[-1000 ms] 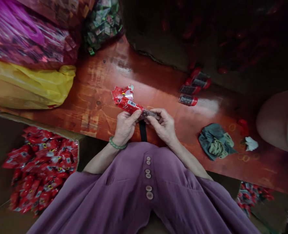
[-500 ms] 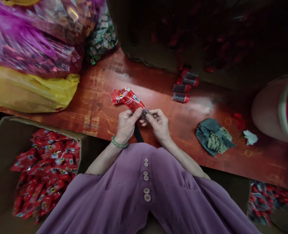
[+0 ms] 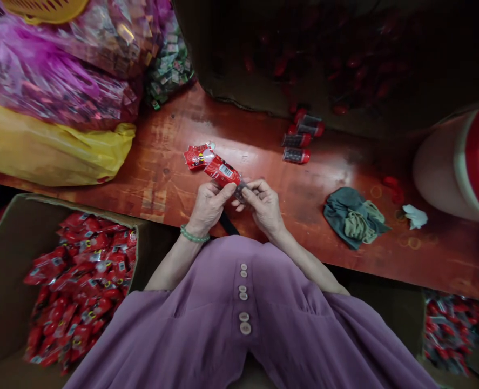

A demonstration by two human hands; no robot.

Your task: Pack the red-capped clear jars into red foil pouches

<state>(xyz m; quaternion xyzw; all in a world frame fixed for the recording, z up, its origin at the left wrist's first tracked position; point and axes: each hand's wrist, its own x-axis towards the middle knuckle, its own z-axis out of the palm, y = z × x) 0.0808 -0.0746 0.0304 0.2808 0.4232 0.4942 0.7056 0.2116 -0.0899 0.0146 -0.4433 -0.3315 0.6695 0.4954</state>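
Fingers of the left hand (image 3: 209, 208) are closed on the lower end of a red packet (image 3: 224, 172) – barcode facing up – in the head view, over the red table (image 3: 158, 183). The right hand (image 3: 268, 210) pinches a dark-filled tube (image 3: 241, 191) at that end; how far the tube sits inside is unclear. Red wrappers (image 3: 195, 156) lie just beyond the packet. Rightward are red-capped tubes (image 3: 296, 155), a crumpled grey-green cloth (image 3: 346, 213) and a pale bucket (image 3: 437, 167) – while at left, a carton (image 3: 8, 254) holds many filled red packets (image 3: 89, 270).
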